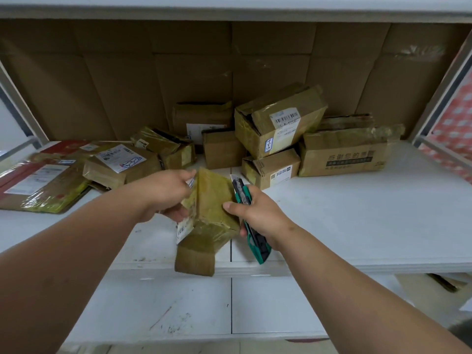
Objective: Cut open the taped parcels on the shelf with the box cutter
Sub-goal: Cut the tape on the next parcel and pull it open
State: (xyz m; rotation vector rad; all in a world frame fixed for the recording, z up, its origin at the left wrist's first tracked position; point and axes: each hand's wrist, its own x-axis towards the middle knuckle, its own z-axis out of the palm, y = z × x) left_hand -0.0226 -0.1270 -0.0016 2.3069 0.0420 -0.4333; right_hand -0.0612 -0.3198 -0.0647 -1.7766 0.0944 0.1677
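**Taped parcel held at shelf edge, box cutter in right hand**

At the centre of the frame, the left hand (pixel 166 194) grips a small taped parcel (pixel 208 213) from its left side, fingers over the top edge and thumb curled underneath beside a white label. The parcel is tilted, its lower end reaching over the front edge of the white shelf (pixel 357 213). The right hand (pixel 258 215) is closed around a green and black box cutter (pixel 249 215), thumb pressed against the parcel's right face. The blade end points toward the upper part of the frame, lying just beside the parcel's upper right edge; whether it touches the tape cannot be determined.

Behind, at centre, a cluster of cardboard boxes (pixel 278 121) stands against a brown cardboard backing (pixel 127 72), some stacked, one with a barcode label. At the left of the frame lie flatter parcels (pixel 43 185) wrapped in clear tape, one with a red face. A lower white shelf (pixel 178 302) fills the bottom of the frame.
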